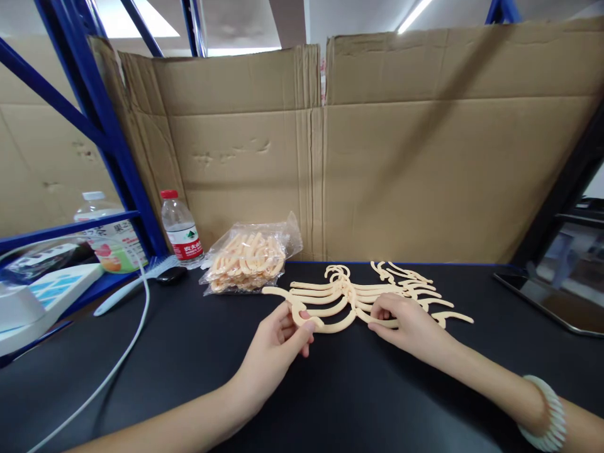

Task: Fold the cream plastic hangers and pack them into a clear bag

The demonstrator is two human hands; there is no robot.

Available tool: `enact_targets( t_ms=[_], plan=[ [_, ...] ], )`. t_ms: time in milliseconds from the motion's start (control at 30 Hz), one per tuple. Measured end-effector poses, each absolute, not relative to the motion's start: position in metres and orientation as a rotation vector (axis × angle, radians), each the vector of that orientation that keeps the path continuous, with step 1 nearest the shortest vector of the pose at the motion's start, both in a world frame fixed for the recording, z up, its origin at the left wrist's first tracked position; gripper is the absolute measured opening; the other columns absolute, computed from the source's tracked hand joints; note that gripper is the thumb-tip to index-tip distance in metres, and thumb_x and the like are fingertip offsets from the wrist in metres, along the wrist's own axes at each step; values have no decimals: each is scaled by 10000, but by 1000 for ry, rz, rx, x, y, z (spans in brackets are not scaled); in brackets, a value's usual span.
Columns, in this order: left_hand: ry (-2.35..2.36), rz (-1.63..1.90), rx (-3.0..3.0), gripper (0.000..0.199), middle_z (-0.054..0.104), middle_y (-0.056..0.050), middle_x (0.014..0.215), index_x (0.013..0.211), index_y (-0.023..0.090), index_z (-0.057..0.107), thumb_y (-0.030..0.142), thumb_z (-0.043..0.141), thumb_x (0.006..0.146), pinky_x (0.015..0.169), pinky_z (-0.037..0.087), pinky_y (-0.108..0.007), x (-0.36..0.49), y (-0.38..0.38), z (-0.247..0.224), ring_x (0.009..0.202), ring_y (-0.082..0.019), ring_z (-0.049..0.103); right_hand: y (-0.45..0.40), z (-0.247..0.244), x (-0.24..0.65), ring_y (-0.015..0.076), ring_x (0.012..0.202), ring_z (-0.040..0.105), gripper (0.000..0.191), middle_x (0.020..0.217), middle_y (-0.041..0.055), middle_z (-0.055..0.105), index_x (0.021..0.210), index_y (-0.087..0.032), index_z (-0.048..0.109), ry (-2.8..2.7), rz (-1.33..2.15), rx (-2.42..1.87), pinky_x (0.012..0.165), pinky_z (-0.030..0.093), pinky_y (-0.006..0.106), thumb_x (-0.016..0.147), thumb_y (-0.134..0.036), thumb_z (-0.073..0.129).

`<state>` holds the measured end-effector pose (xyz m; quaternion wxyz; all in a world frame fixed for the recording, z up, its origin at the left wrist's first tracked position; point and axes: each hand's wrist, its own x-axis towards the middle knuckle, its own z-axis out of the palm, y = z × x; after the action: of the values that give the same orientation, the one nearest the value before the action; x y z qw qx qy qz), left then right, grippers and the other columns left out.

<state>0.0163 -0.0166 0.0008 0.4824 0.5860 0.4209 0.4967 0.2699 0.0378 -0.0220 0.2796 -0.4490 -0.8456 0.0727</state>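
Observation:
Several cream, curved, hanger-like pieces lie overlapping on the black table, with curled hooks at the back and long arms to both sides. My left hand is closed, thumb against fingers, on a cream S-bent piece at the left end of the front curved arm. Whether the two are joined is hidden by my fingers. My right hand pinches the right arm of the front piece. Beyond it, several loose cream bent pieces fan out to the right.
A clear bag of similar cream pieces stands behind my left hand. Further left are a red-capped water bottle, a larger bottle, a white cable and a white-handled brush. A cardboard wall closes the back; a dark flat tablet-like object lies right.

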Motion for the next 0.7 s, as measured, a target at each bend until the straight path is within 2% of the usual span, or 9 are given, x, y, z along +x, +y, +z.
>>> enact_targets(
  t_ms=[100,200,367,433,567,700],
  plan=[
    [1051,1240,1380,315,531,23,686,775,176,545,418,735,712,549,405,-232,16,-16,3,583,-106,471,39,-20,273,157,622,544,100,667,-8,574,700,-210,500,-2225,274,-1209,574,437,273,774,-216,568],
    [1064,1207,1384,304,541,2,712,812,162,621,429,729,715,553,392,-231,17,-17,6,615,-118,460,41,-20,278,154,663,580,29,726,-3,593,795,-217,521,-2119,434,-1158,608,495,271,779,-221,544],
    [1056,1212,1372,300,584,-24,757,855,153,696,423,721,726,604,385,-239,14,-17,7,651,-126,454,42,-20,283,158,714,629,325,803,11,568,1120,-214,523,-1978,643,-1113,706,565,313,800,-266,516],
    [1044,1245,1343,266,567,-10,730,828,160,691,400,735,719,613,382,-233,13,-15,6,654,-121,448,41,-19,283,160,697,631,305,802,16,560,1114,-208,522,-1964,682,-1107,692,570,316,824,-295,498],
    [1038,1279,1280,227,569,-7,735,777,161,669,349,766,696,652,399,-235,11,-12,4,682,-125,474,38,-12,281,165,678,577,184,752,13,553,967,-211,556,-2006,542,-1136,613,522,285,865,-359,516],
    [1012,1272,1230,225,579,-17,789,744,151,656,331,777,682,688,413,-243,12,-10,2,692,-120,473,34,-5,278,155,644,538,202,733,11,565,910,-211,553,-2024,557,-1130,572,467,262,907,-406,499]
  ],
)
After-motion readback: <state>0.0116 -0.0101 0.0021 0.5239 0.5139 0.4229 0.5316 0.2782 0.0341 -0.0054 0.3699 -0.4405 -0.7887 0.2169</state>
